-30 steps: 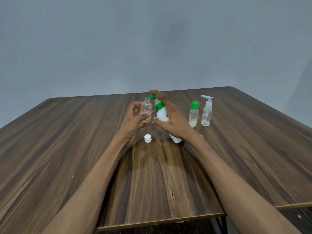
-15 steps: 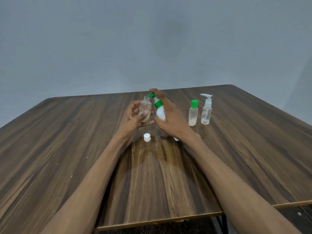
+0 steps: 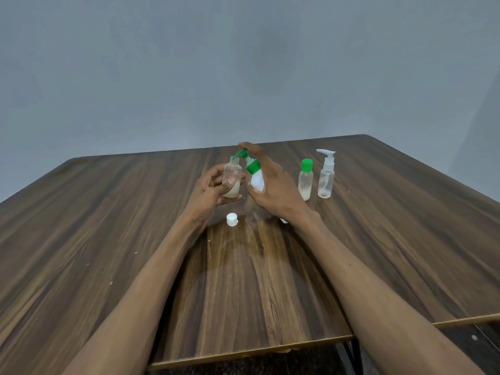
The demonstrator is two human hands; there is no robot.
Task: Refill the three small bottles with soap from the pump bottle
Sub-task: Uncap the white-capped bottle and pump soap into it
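My left hand (image 3: 211, 192) grips a small clear bottle (image 3: 232, 175) with no cap, pale soap at its bottom. My right hand (image 3: 273, 189) holds the white pump bottle (image 3: 257, 181) tilted left, a finger on its green pump head (image 3: 242, 153), whose nozzle sits at the small bottle's mouth. Most of the pump bottle's body is hidden behind my right hand. A white cap (image 3: 232, 219) lies on the table below my hands. To the right stand a small green-capped bottle (image 3: 305, 180) and a small clear bottle with a white pump top (image 3: 326, 174).
Everything rests on a dark wooden table (image 3: 108, 226) against a plain grey wall. The table's near edge (image 3: 243, 350) runs below my forearms, with dark floor beneath it.
Both hands and the two held bottles stay almost in place. The pump bottle has shifted slightly more upright, with less of its white base showing under my right wrist.
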